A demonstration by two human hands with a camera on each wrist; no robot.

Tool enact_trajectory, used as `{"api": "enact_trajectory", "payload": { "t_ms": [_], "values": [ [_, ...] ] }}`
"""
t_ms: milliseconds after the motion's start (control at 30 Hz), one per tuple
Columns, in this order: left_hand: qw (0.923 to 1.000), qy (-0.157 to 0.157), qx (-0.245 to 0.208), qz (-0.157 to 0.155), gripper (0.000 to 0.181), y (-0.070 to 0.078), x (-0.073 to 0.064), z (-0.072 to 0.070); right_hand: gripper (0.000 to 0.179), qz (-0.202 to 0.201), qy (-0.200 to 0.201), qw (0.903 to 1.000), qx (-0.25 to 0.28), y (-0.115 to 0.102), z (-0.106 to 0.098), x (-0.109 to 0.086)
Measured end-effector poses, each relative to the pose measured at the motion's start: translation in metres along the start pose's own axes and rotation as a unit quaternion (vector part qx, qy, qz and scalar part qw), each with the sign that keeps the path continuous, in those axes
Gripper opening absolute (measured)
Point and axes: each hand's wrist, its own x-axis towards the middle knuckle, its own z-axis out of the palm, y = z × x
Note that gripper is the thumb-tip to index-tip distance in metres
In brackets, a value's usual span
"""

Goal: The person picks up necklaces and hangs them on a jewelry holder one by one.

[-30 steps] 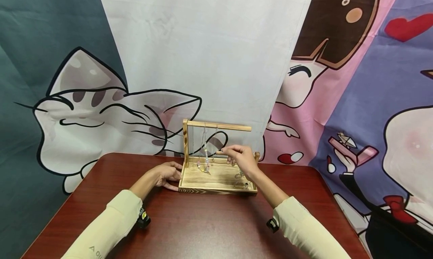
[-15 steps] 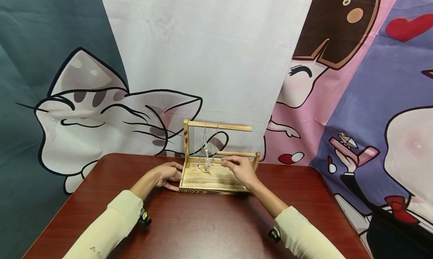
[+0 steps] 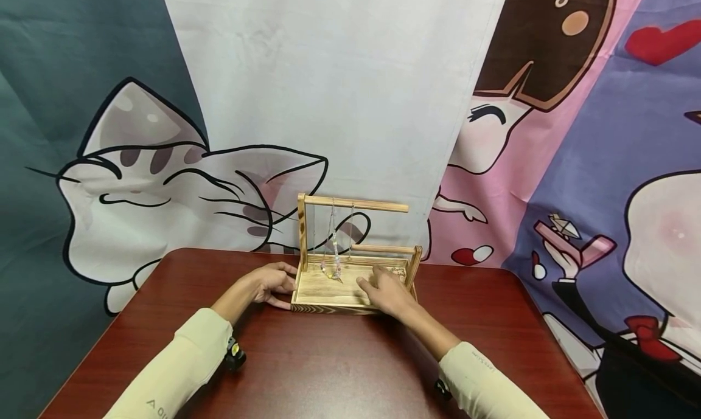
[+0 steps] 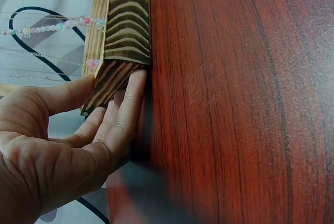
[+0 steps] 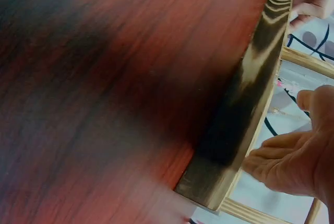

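Observation:
A wooden jewelry stand with a shallow tray base sits on the table. My left hand grips the tray's left end. In the left wrist view, the thumb lies at the rim and the fingers are against the end and lower edge. Over the tray's right half is my right hand, thumb apart from its bent fingers; nothing shows in it. Its fingers reach behind the front wall in the right wrist view. Necklaces, one a beaded necklace, hang from the upper bar.
A lower bar runs to the short right post. Thin jewelry lies in the tray's back right corner. The reddish wooden table meets a printed cloth backdrop behind the stand.
My right hand has moved down from the lower bar to the tray, its fingers spreading from a pinch. The lower bar now shows fully. My left hand has stayed in place.

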Motion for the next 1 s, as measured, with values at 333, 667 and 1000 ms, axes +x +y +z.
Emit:
{"api": "enact_trajectory", "payload": {
  "t_ms": [333,667,1000],
  "values": [
    [1.0000,-0.004,-0.001,-0.001,0.059,-0.002,0.001,0.000,0.122,0.073,-0.031,0.9934,-0.082,0.043,0.036,0.020],
    [1.0000,-0.006,-0.002,-0.002,0.058,0.001,0.003,-0.001,0.126,0.085,-0.061,0.9876,-0.118,0.047,0.036,0.029],
    [1.0000,-0.004,-0.001,-0.006,0.060,0.001,0.003,-0.002,0.121,0.062,-0.071,0.9870,-0.130,0.011,0.031,0.025]
  ]
}}
